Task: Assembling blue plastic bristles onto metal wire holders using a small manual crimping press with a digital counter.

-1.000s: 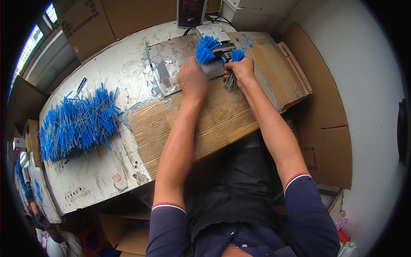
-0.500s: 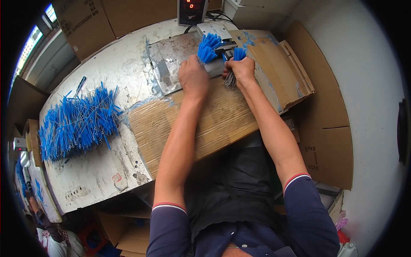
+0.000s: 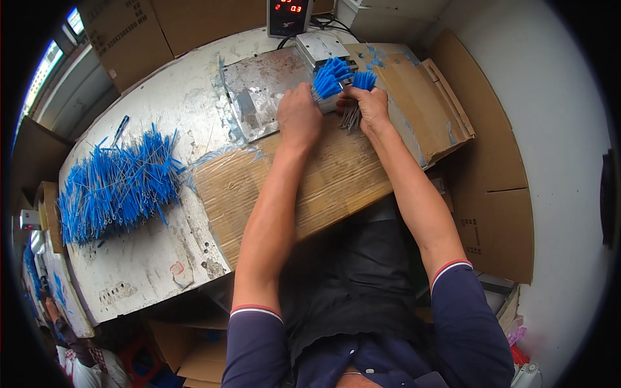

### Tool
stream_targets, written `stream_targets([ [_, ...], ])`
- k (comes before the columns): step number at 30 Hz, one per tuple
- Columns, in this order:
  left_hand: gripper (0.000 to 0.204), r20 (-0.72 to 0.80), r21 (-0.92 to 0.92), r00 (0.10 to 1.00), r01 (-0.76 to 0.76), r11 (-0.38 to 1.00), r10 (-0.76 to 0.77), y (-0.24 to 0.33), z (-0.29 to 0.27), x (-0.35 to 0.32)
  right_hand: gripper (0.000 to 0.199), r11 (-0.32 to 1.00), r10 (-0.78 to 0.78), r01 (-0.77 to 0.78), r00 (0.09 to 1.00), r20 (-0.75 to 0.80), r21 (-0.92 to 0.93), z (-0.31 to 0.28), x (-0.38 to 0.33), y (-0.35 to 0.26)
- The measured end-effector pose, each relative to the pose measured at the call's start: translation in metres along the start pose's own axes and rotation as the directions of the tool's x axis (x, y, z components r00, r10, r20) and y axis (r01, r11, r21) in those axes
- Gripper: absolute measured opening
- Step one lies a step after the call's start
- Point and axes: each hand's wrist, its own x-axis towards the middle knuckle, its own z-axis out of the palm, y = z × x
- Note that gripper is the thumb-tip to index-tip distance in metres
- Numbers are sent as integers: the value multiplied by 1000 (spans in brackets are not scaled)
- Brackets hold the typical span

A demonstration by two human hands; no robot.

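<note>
My left hand (image 3: 299,116) is closed around a fanned bundle of thin blue-ended wires (image 3: 330,77), the blue ends pointing up and away from me. Close beside it on the right, my right hand (image 3: 372,107) grips a second bundle of blue-ended wires (image 3: 364,80). Bare grey stems hang out below that fist. Both bundles are in front of a small metal device (image 3: 321,48), whose front they partly hide. A large loose heap of the same blue-ended wires (image 3: 123,184), some with small end loops, lies on the white table at left.
Under my forearms is a flattened cardboard sheet (image 3: 291,194), with a metal plate (image 3: 265,90) beyond it. A box with a red digital display (image 3: 288,18) stands at the back. At right sits a taped cardboard box (image 3: 420,97); a pen (image 3: 121,129) lies behind the heap.
My left hand and its bundle have moved slightly right, closer to the right hand's bundle. The right hand has barely shifted. The display's lit digits have changed.
</note>
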Motion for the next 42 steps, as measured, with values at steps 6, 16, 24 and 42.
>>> stream_targets([
  [6,24,-9,-17,1000,13,1000,-13,2,-1,1,15,998,-22,17,997,73,62,-11,-1,0],
  [16,28,-25,34,999,-48,998,49,-4,3,0,12,1000,-24,23,999,27,12,-11,-9,3],
  [24,13,-86,127,996,24,992,-14,-8,7,-1,19,999,-15,19,996,87,-47,-11,-12,0],
  [42,18,-162,-12,967,197,980,-197,-1,2,2,16,955,-130,96,986,-108,-280,17,4,3],
])
